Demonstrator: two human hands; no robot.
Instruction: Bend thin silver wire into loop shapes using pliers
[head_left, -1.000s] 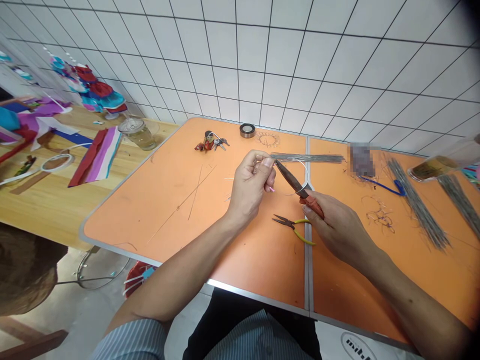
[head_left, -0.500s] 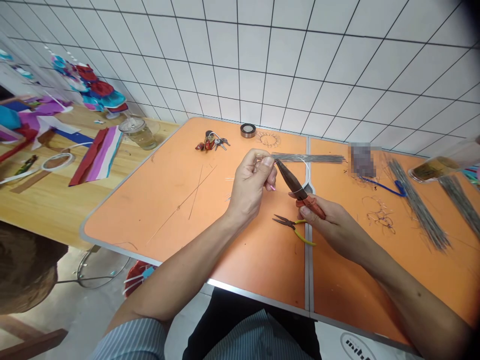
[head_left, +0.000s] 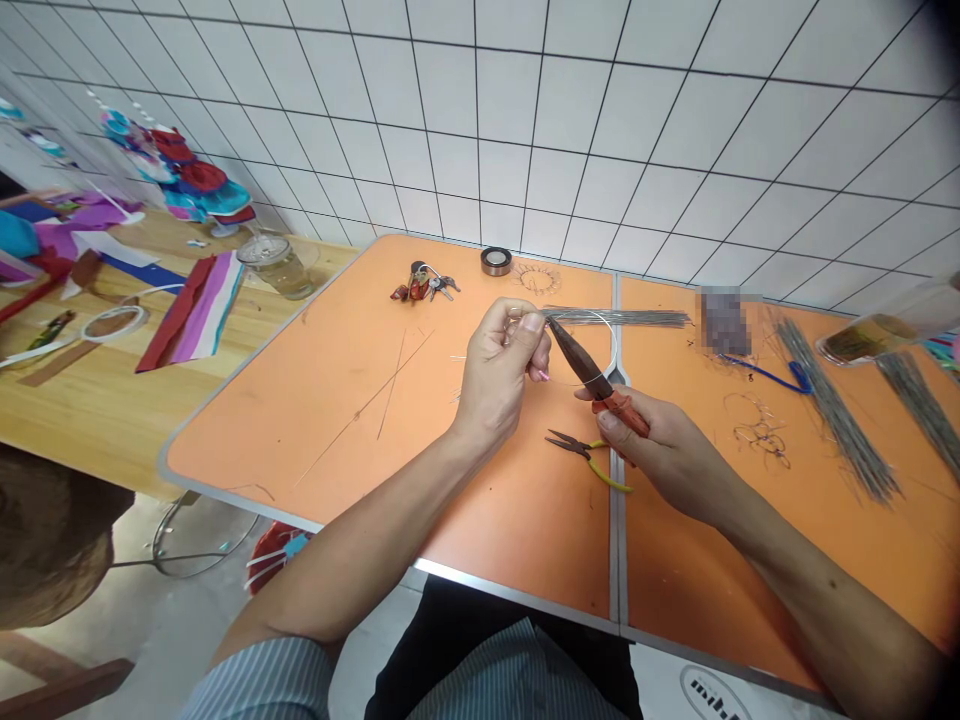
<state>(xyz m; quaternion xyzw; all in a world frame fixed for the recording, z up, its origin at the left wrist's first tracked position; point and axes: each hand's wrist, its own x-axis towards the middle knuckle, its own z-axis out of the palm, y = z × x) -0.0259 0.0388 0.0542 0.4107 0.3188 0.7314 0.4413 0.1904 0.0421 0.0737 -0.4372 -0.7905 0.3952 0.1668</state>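
Note:
My left hand (head_left: 501, 370) is closed, thumb and finger pinching a thin wire (head_left: 616, 345) that bends round in a loop to the right. Wrapped round the red handles of long-nosed pliers (head_left: 581, 362) is my right hand (head_left: 667, 445). The pliers' tip meets the wire right at my left fingertips; whether the jaws grip it is too small to tell. Something small and pink shows under my left fingers. Below, a smaller pair of pliers with yellow handles (head_left: 592, 455) lies on the table. Behind my hands lies a bundle of straight wires (head_left: 637, 317).
The orange folding table (head_left: 450, 500) also holds keys (head_left: 435, 285), a roll of tape (head_left: 496, 261), wire rings (head_left: 536, 278), loose wires and more wire bundles (head_left: 840, 410). A tilted cup (head_left: 870, 335) is at right. A wooden table (head_left: 90, 420) at left bears ribbons and a glass jar (head_left: 277, 265).
Both hands stay almost in place. The pliers' tip has shifted very slightly left along with my right hand; the wire loop has moved a little with them.

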